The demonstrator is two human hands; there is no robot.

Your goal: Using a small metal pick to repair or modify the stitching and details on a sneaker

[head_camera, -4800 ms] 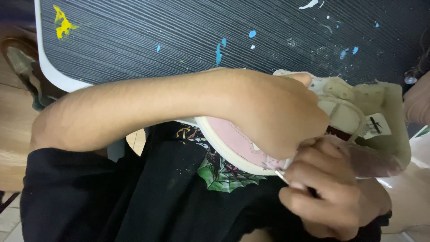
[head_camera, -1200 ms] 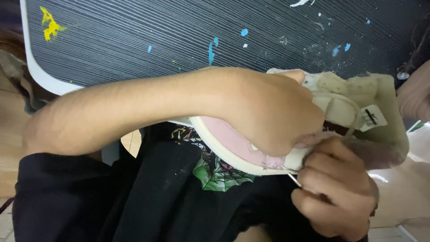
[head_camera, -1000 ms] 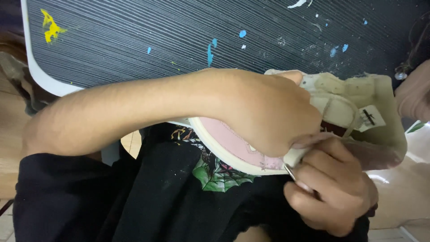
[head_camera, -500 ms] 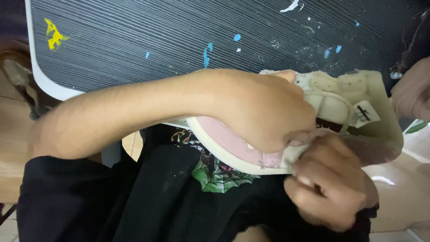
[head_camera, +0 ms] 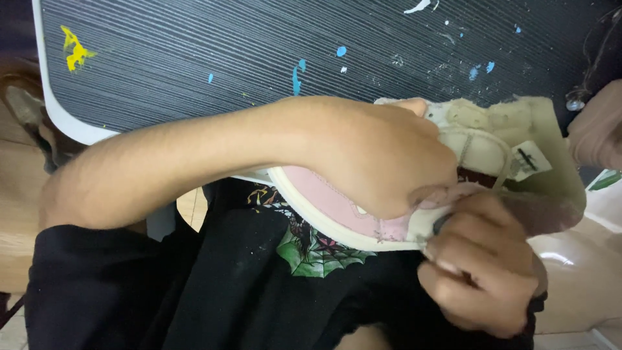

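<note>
- Gripping the pink-and-cream leather shoe (head_camera: 337,210), the left hand (head_camera: 382,155) clamps its side.
- Right hand (head_camera: 483,266), fisted, presses the shoe's edge; a seam looks partly worked.

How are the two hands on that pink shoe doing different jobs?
The left hand lies spread over the top of the shoe, its forearm reaching across from the left; the right hand is curled into a fist below, at the shoe's edge. The left hand covers much of the pink side, while the right hand pinches only the cream sole rim, with something small and dark between its fingers. Both touch the same shoe, held above the lap.
</note>
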